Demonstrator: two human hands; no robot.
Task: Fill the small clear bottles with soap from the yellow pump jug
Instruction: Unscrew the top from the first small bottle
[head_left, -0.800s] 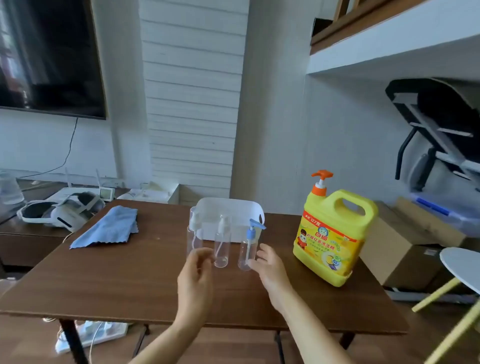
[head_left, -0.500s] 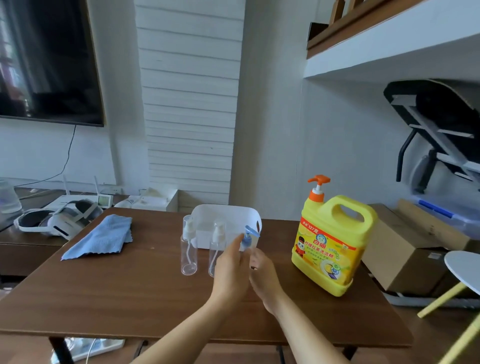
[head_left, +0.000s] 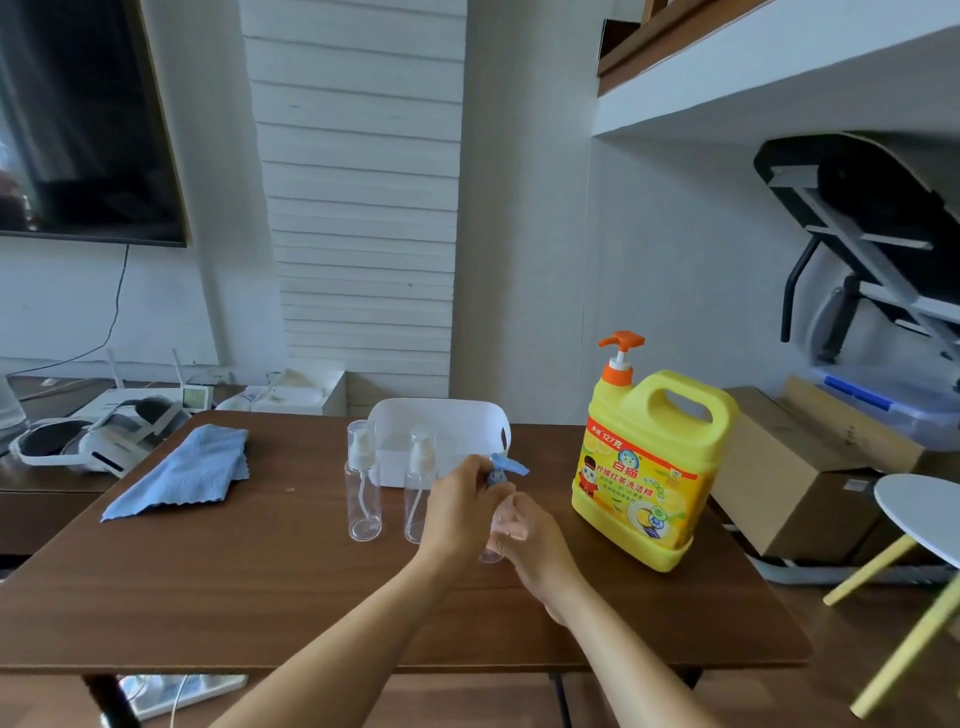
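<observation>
**Centre frame:** your two hands meet on the blue-pump bottle (head_left: 503, 470), which stands on the brown table (head_left: 260, 587) just left of the yellow pump jug (head_left: 649, 467). Your right hand (head_left: 524, 540) curls around the clear body and holds it upright against the tabletop. Your left hand (head_left: 457, 512) reaches in from the left, its fingers closed at the collar under the blue spout (the back of the hand hides the exact contact). This looks like an unscrewing grip, with one hand steadying and the other twisting. That would fit the task, since the bottle cannot take soap until its pump top comes off.

**Left of your hands:** the far-left spray bottle (head_left: 363, 488) and the second spray bottle (head_left: 418, 483) stand capped in a row. Both look empty, so filling appears not to have begun. They are lined up in front of the white basket (head_left: 467, 410), probably so you can take each in turn.

**Right of centre:** the jug stands upright with its orange pump (head_left: 621, 345) raised and the spout pointing left toward your hands. It seems parked close enough for an opened bottle mouth to be brought under it.

**Left of frame:** a blue cloth (head_left: 187, 470) lies crumpled on the table, likely kept there for drips.
</observation>
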